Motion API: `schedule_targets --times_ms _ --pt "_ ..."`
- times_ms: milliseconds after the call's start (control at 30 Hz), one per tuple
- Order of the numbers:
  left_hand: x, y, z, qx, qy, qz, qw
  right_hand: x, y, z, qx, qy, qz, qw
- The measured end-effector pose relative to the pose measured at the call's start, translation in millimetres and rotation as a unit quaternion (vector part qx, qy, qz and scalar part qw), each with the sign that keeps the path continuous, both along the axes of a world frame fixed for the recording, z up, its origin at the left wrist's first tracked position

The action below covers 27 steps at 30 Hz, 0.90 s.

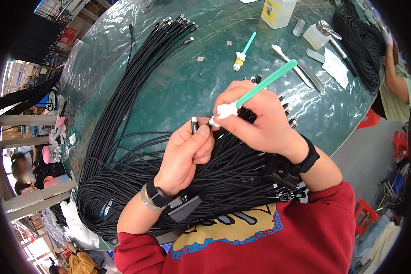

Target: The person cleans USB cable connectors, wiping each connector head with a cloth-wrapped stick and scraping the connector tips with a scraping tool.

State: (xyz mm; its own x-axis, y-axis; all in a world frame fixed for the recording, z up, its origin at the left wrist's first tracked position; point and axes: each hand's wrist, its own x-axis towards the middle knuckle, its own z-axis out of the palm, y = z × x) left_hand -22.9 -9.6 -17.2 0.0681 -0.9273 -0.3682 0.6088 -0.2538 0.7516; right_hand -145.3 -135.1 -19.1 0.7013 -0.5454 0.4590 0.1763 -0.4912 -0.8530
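Observation:
Pinched between thumb and fingers of my left hand (185, 153) is a black cable's connector (194, 124), its silver metal tip pointing up. My right hand (260, 121) grips a green stick (269, 82) with white cloth (226, 110) wrapped around its lower end. The cloth end is close beside the left fingertips, where a second small dark connector end shows partly hidden. Beneath both hands lies a large coiled pile of black cables (137, 182), their connector ends gathered at the right. A straight bundle of cables (128, 82) runs toward the far side.
Another cloth-wrapped green stick (239, 57) lies on the green table (169, 91). Farther back are a white bottle (278, 13), a pump dispenser (318, 35), a paper piece (335, 68) and tweezers-like tools (311, 75). More coiled cables (358, 41) lie right, near another person's arm (392, 73).

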Motion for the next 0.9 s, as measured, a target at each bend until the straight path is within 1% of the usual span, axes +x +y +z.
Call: schedule_targets --times_ms 100,167,233,267,367,400,500,600,700,800,900 --pt "-0.5 0.1 -1.0 -0.001 -0.018 -0.003 1.000 1.8 3.1 -3.1 -0.076 -0.009 0.000 0.997" --pt "-0.5 -0.4 -0.5 0.001 -0.039 -0.004 0.999 -0.1 1.2 -2.9 -0.056 -0.008 -0.011 0.998" --pt "-0.9 -0.6 -0.3 -0.002 -0.038 -0.001 0.999 -2.3 -2.2 -1.7 -0.020 -0.006 -0.034 0.999" --pt "-1.3 0.0 -0.5 -0.002 -0.037 0.004 0.999 -2.5 -2.4 -1.9 -0.020 -0.006 -0.035 0.999" --pt "-1.2 1.7 -0.2 0.002 -0.044 0.006 0.999 0.1 -0.2 -4.9 -0.089 -0.013 -0.034 0.995" --pt "-1.4 1.8 0.2 0.003 -0.051 0.003 0.999 0.2 0.2 -4.0 -0.089 -0.012 -0.034 0.995" --pt "-4.2 -0.8 2.2 0.003 -0.068 0.006 0.998 -1.2 0.1 0.5 -0.009 -0.015 -0.024 1.000" --pt "-5.9 -0.7 2.8 0.008 -0.090 0.017 0.996 -2.0 1.6 -2.3 -0.004 0.008 -0.011 1.000" --pt "-1.1 0.7 3.5 -0.004 -0.065 0.034 0.997 -1.8 1.7 -1.9 0.003 0.017 0.002 1.000" --pt "-0.2 0.3 3.3 -0.004 -0.059 0.023 0.998 -2.4 0.9 -2.1 0.017 0.015 0.004 1.000" --pt "0.6 3.9 2.6 -0.006 -0.050 0.020 0.998 -1.0 -3.9 -3.7 -0.074 -0.011 0.014 0.997"
